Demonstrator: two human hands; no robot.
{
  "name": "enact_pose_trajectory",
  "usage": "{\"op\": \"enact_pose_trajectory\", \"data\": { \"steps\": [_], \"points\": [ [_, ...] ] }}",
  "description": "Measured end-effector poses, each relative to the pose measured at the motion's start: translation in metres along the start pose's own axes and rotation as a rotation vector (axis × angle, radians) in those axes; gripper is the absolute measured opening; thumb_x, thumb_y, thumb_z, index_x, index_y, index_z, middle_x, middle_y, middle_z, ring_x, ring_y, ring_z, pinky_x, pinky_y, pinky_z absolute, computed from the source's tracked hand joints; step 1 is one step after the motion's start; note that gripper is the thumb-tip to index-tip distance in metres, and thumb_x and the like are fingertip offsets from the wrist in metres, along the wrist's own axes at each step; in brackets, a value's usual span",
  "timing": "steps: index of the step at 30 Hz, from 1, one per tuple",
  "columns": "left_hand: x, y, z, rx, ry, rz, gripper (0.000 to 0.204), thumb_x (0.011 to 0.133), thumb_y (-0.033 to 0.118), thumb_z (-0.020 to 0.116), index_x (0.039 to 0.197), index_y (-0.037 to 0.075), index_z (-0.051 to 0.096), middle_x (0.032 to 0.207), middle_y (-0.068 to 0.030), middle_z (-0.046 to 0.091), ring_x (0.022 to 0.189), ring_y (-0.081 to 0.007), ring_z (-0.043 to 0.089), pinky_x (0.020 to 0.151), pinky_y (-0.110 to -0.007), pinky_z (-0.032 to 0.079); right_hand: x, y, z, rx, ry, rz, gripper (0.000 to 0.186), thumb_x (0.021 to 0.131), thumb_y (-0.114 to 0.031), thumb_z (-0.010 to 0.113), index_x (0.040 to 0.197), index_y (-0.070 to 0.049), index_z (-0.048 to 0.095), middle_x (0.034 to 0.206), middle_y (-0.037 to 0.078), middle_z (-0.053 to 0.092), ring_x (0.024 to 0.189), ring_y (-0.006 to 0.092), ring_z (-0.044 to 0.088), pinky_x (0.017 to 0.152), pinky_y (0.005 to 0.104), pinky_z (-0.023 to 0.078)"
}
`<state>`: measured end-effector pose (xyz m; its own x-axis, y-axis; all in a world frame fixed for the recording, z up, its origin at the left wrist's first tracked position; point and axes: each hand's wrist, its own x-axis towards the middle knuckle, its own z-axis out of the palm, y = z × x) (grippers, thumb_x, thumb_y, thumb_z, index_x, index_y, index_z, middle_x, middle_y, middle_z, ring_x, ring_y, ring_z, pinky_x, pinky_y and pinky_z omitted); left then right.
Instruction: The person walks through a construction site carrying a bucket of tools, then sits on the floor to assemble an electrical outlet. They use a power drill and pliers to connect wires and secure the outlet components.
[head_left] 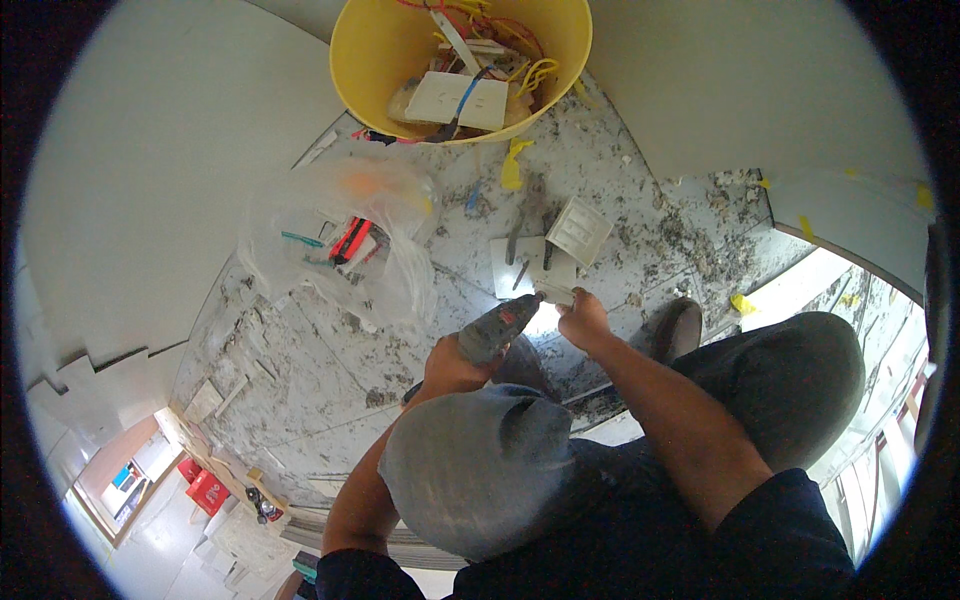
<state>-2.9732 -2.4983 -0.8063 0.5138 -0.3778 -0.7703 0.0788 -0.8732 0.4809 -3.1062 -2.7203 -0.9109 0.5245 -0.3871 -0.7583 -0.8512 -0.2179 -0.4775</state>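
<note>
My left hand is closed round the rear of a dark grey cordless drill, its nose pointing up and to the right. A bright patch of light falls just beyond the nose. My right hand pinches a small off-white piece against the drill's tip; its exact kind is too small to tell. Just beyond them a flat white plate lies on the floor. An open white plastic box rests beside the plate, and a dark slim tool lies between them.
At the far side stands a yellow bucket with cords, cable and white plates inside. A clear plastic bag with a red-and-black item lies left of my hands. Debris litters the floor. Pale panels border it.
</note>
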Motion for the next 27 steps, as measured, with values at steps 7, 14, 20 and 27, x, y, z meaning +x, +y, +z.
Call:
{"op": "enact_pose_trajectory", "data": {
  "steps": [7,14,20,27],
  "points": [
    [-0.019,0.01,-0.019,-0.267,-0.015,0.099,0.04,0.087,0.027,0.084,0.117,0.005,0.071,0.105,-0.0126,0.077,0.097,-0.0274,0.075,0.083,-0.041,0.059,-0.002,-0.003,-0.007,-0.055,-0.054,0.069,0.047,0.088,-0.023,0.066,0.125,0.006,0.061,0.109,0.029,0.072,0.103,0.047,0.07,0.088,0.0524,0.057],
    [-0.062,-0.012,-0.054,-1.031,-0.11,-0.253,0.033,0.09,0.018,0.081,0.115,0.005,0.064,0.088,-0.0089,0.07,0.082,-0.0214,0.074,0.07,-0.038,0.058,0.02,0.042,0.021,-0.143,0.108,-0.089,0.055,0.086,-0.027,0.067,0.129,0.007,0.06,0.113,0.028,0.072,0.105,0.0469,0.069,0.092,0.0507,0.057],
    [-0.077,-0.034,-0.061,-1.163,-0.076,-0.142,0.033,0.079,0.016,0.08,0.107,0.002,0.069,0.078,-0.0052,0.064,0.072,-0.0185,0.064,0.067,-0.034,0.052,0.003,0.0,-0.002,0.065,-0.118,0.099,0.057,0.088,-0.028,0.072,0.135,0.0,0.057,0.106,0.026,0.074,0.102,0.0428,0.072,0.089,0.051,0.057],
    [-0.077,-0.041,-0.051,-1.252,-0.061,-0.143,0.036,0.077,0.016,0.079,0.108,0.002,0.071,0.081,-0.0039,0.067,0.069,-0.017,0.061,0.063,-0.032,0.048,0.001,0.01,-0.007,-0.025,-0.008,0.029,0.057,0.087,-0.036,0.076,0.126,0.004,0.061,0.098,0.023,0.073,0.089,0.0374,0.073,0.08,0.0482,0.056]
  ]
}}
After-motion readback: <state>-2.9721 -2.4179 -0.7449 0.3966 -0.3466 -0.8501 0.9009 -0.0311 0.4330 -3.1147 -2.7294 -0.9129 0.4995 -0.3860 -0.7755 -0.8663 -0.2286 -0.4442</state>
